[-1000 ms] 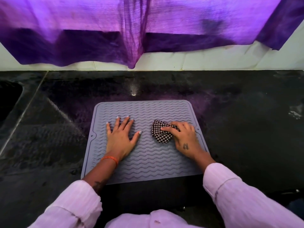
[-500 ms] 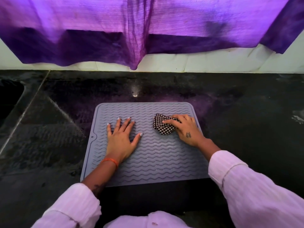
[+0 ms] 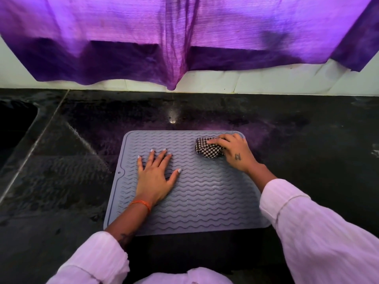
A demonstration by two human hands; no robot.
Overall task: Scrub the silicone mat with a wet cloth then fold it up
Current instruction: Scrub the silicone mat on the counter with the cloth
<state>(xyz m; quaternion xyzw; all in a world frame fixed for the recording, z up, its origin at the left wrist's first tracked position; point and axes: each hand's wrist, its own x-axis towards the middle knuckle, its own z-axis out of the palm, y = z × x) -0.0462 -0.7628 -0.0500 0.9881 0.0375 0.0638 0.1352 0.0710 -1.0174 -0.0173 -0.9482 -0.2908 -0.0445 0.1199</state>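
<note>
A grey silicone mat (image 3: pixel 205 193) with wavy ridges lies flat on the dark stone counter (image 3: pixel 307 150). My left hand (image 3: pixel 154 177) rests palm down on the mat's left half, fingers spread and straight. My right hand (image 3: pixel 233 152) grips a bunched black-and-white checked cloth (image 3: pixel 207 151) and holds it against the mat near its far right corner. The cloth's right part is hidden under my fingers.
A purple curtain (image 3: pixel 184 37) hangs over the white tiled wall (image 3: pixel 266 80) behind the counter. A dark sink recess (image 3: pixel 14 126) opens at the far left. The counter surface looks wet and streaked around the mat.
My right hand has slid the cloth away from me, from the mat's middle right toward its far right corner. My left hand has stayed in place on the mat.
</note>
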